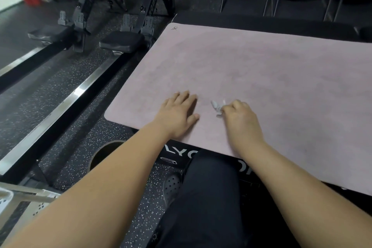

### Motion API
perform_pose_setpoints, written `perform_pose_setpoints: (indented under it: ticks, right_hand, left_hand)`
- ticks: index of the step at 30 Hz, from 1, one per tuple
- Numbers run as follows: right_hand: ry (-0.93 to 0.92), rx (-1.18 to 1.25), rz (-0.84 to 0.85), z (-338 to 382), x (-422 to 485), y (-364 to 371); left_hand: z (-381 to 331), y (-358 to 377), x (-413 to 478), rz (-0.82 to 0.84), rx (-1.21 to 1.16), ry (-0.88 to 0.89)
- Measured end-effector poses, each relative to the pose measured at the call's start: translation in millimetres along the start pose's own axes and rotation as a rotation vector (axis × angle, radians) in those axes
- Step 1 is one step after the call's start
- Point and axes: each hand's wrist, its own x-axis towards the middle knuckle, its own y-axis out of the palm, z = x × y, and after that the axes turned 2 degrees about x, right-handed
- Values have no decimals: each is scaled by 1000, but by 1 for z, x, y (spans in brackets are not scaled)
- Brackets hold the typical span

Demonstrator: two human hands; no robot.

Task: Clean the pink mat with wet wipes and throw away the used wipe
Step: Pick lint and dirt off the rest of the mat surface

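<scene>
The pink mat (251, 70) lies flat on a black mat, stretching from the near left corner off to the right. My left hand (178, 116) rests flat on the mat's near left part, fingers straight. My right hand (240, 118) sits just to its right, fingers curled around a crumpled white wet wipe (217, 106) whose end sticks out to the left and touches the mat.
A round dark bin opening (104, 154) sits on the speckled floor just left of my left forearm. Rowing machines (120, 44) with long rails lie to the left. A black mat with white lettering (181, 154) underlies the pink one. My dark-trousered knee is below.
</scene>
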Motion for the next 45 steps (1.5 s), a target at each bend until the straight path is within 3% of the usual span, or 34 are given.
perform_pose_setpoints:
  ticks: [5, 11, 16, 19, 27, 31, 35, 40, 42, 45]
  right_hand:
    - [-167, 104, 50, 53, -42, 12]
    - [-324, 60, 47, 33, -46, 8]
    - [-46, -5, -3, -20, -10, 0]
    - [56, 52, -29, -12, -11, 1]
    - [-192, 87, 170, 49, -69, 15]
    - [-302, 48, 117, 30, -70, 12]
    - [-242, 68, 60, -5, -39, -3]
    - [155, 136, -55, -37, -4, -10]
    - [137, 169, -52, -18, -9, -5]
    - [-60, 213, 6, 23, -28, 7]
  left_hand:
    - [-11, 11, 2, 25, 108, -23]
    - [-9, 5, 3, 62, 94, -21]
    - [-10, 8, 4, 57, 106, -39]
    - [-10, 8, 5, 58, 116, -41]
    - [-10, 7, 5, 51, 110, -42]
    - [-10, 5, 5, 59, 105, -42]
    - [-9, 6, 5, 49, 102, -39]
    - [-10, 9, 2, 25, 92, -41]
    - [-10, 10, 2, 14, 79, -45]
    - [-9, 11, 1, -1, 61, -42]
